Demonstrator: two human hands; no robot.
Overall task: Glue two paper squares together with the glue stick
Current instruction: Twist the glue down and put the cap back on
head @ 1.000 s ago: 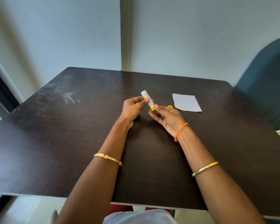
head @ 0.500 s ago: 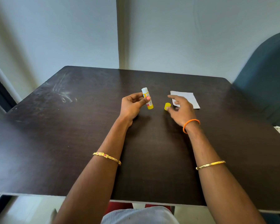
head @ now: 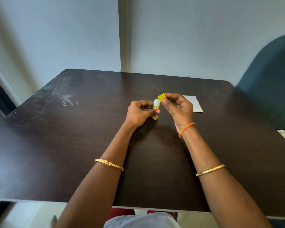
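Two hands up over the table: your left hand pinches the glue stick upright, your right hand pinches its yellow cap just above; the paper lies half hidden behind.

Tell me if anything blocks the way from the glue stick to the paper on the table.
Only the right hand, pinching the yellow cap, sits between the glue stick in the left hand and the white paper. The table between them shows nothing else in the way.
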